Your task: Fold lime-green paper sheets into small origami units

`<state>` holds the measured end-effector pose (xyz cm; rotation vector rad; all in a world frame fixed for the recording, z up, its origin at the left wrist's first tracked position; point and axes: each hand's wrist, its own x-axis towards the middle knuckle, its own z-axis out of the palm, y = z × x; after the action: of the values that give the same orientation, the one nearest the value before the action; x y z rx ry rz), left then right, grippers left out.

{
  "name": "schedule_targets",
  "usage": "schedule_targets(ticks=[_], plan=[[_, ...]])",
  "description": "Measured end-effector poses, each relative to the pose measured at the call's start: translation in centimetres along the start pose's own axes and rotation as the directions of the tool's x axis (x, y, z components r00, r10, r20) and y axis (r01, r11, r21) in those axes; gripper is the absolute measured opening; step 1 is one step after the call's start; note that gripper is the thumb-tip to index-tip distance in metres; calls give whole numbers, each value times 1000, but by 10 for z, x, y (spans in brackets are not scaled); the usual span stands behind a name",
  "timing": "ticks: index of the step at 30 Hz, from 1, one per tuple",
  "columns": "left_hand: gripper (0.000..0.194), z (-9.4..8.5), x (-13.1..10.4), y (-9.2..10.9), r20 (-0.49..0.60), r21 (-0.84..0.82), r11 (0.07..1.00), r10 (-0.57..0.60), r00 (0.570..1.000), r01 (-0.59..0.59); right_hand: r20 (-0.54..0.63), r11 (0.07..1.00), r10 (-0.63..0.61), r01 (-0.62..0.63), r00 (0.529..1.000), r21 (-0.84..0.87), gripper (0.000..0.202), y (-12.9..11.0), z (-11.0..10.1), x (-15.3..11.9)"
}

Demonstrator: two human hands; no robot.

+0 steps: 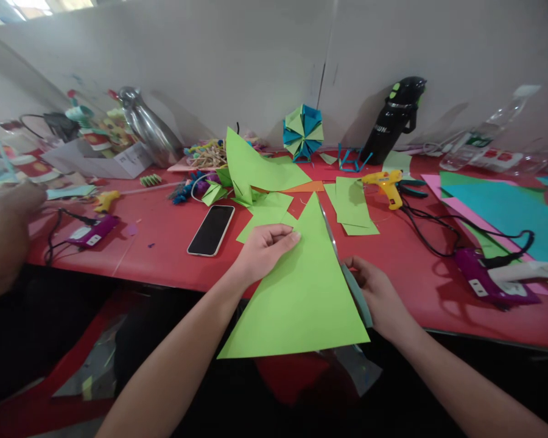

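My left hand (270,248) pinches the left edge of a large light-green paper sheet (305,298), thumb on top. The sheet narrows toward its far end and its near edge hangs over the table's front edge. At the sheet's right edge, my right hand (377,295) is closed around the teal handles of scissors (357,295). Their metal blades run along that right edge, partly hidden by the paper. Beyond lie a curled green sheet (260,167) and smaller green pieces (352,204). A phone (211,230) rests left of my left hand.
A yellow glue gun (386,185), cables and a purple power strip (493,277) lie on the right of the red table (164,261). A black bottle (390,125), folded-paper ball (303,132) and steel flask (148,128) stand behind. Another person's arm (9,237) is at far left.
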<state>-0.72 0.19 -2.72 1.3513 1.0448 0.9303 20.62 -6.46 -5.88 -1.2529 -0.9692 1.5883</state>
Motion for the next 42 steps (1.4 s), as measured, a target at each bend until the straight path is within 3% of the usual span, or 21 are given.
schedule_targets(ticks=[8, 14, 21, 27, 35, 42], plan=[[34, -1, 1, 1, -44, -19, 1000, 10, 999, -11, -13, 989, -144, 144, 989, -16, 34, -6, -1, -4], [33, -3, 1, 2, -50, -21, 1000, 16, 999, -17, 101, 1000, 0, -2, 995, 16, 40, -3, -5, -5], [34, -3, -2, 3, 68, 20, 999, -43, 997, 41, 71, 993, -107, 110, 992, -45, 36, -1, -5, -3], [36, 3, -5, 3, 190, 10, 996, -83, 978, 83, 57, 993, -107, 110, 993, -50, 28, 1, -6, -2], [36, 4, -4, 3, 213, 41, 995, -96, 972, 89, -18, 991, -128, 129, 992, 22, 41, -5, -1, -2], [36, 3, -5, 3, 226, 53, 995, -94, 970, 84, -1, 999, -35, 36, 999, 41, 42, -7, 0, -3]])
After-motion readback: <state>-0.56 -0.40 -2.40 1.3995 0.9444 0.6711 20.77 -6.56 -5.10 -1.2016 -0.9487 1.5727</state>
